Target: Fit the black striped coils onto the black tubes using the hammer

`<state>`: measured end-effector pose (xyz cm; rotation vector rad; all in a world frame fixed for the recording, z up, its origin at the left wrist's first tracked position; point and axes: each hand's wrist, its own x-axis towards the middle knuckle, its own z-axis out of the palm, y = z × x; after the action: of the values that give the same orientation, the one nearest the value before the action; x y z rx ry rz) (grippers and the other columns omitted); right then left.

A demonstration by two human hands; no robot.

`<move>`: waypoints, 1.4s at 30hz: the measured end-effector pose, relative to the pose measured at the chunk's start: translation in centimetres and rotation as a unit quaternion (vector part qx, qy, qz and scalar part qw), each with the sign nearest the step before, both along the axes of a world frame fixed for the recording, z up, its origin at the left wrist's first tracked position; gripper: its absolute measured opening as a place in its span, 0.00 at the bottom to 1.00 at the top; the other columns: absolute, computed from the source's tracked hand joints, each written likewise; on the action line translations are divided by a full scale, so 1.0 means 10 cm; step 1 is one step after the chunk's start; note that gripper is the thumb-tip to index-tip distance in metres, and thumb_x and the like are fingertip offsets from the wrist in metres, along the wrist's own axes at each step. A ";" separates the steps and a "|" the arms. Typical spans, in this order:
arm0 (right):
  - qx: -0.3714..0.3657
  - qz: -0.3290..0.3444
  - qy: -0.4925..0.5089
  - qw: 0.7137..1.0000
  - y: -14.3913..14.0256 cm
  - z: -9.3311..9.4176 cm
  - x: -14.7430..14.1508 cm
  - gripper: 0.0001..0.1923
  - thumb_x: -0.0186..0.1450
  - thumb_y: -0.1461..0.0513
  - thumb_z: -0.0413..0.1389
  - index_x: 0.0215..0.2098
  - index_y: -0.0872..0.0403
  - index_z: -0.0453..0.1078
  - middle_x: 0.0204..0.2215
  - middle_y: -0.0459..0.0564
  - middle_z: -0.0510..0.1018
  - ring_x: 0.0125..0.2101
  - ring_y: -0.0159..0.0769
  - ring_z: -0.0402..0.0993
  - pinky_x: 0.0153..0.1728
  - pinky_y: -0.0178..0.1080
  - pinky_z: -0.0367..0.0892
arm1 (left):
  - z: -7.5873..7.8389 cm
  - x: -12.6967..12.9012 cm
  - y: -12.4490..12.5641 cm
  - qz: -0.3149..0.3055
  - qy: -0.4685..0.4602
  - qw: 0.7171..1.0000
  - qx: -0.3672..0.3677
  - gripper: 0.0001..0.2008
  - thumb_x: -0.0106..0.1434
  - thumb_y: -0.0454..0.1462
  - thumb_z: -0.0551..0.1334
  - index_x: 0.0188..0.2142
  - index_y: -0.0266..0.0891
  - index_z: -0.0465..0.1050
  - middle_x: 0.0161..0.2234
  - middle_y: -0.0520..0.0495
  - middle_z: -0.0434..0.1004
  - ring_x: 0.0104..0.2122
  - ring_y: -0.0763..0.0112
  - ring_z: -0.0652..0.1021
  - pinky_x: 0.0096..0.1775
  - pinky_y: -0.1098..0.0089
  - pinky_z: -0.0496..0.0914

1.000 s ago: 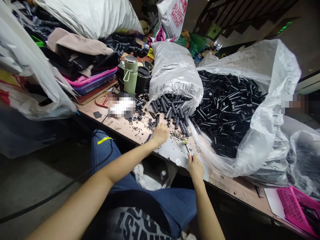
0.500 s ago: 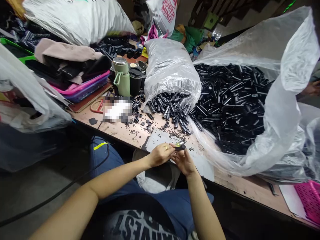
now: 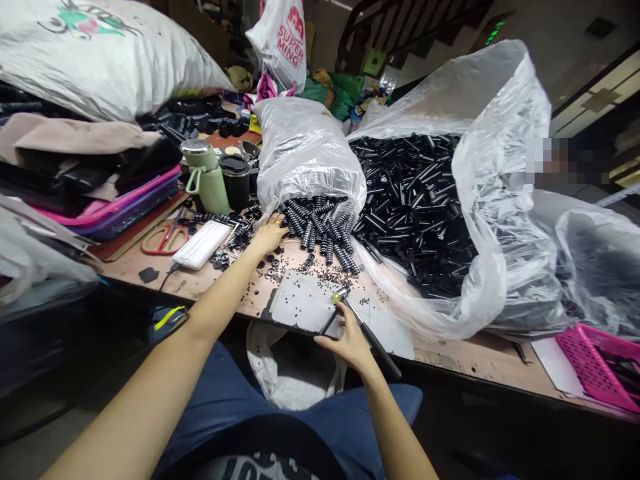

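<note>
Gripping a slim black rod (image 3: 367,333) with a shiny metal tip — the right hand (image 3: 345,342) is closed around its middle, fingers curled, forearm coming up from the lap; the tip lies on a flat grey sheet (image 3: 300,303) at the near edge of the worn wooden table (image 3: 460,363).

Left hand (image 3: 270,233): arm stretched forward, palm down, fingers loosely spread and resting at the mouth of a crinkled clear plastic bag (image 3: 305,150); whether it pinches anything cannot be told. Ribbed black springs (image 3: 325,223) spill from that mouth, just beside the fingers.

Scattered between the hands — small black rings and beads (image 3: 280,263), dull and round.

Right of the springs: a large clear sack (image 3: 495,200) lying open, filled with smooth black tubes (image 3: 415,193).

Left of the hand: white phone (image 3: 201,244), red-handled scissors (image 3: 163,239), green flask (image 3: 203,175), black cup (image 3: 236,179). Far right corner: pink mesh basket (image 3: 597,363).
</note>
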<state>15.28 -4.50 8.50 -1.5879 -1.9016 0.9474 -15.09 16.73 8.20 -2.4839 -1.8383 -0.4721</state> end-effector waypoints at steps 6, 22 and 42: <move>0.026 0.001 -0.095 0.995 0.06 -0.08 0.17 0.51 0.49 0.53 0.66 0.64 0.55 0.49 0.62 0.62 0.57 0.63 0.52 0.53 0.62 0.53 0.52 | 0.03 0.24 -0.19 -0.027 -0.229 0.972 0.042 0.12 0.66 0.35 0.54 0.47 0.36 0.69 0.47 0.37 0.73 0.52 0.57 0.69 0.54 0.55 0.61; 0.227 0.115 0.013 0.967 0.22 0.46 -0.10 0.60 0.46 0.51 0.70 0.67 0.53 0.40 0.63 0.63 0.53 0.64 0.53 0.50 0.61 0.54 0.57 | 0.54 1.20 -1.58 0.017 -0.780 0.540 -0.314 0.23 0.60 0.48 0.60 0.49 0.33 0.70 0.19 0.55 0.66 0.13 0.80 0.65 0.14 0.79 0.58; 0.201 0.027 -0.020 0.979 0.19 -0.01 -0.31 0.46 0.51 0.62 0.61 0.63 0.60 0.46 0.59 0.64 0.59 0.61 0.49 0.54 0.62 0.52 0.53 | 0.03 1.50 -1.78 -0.039 -0.466 0.867 -0.169 0.20 0.63 0.40 0.58 0.54 0.35 0.69 0.42 0.39 0.71 0.40 0.62 0.76 0.44 0.60 0.72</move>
<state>12.13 -2.56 8.38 -1.3297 -2.0167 0.5082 -0.10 -1.05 8.45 -2.8041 -2.2150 -1.7548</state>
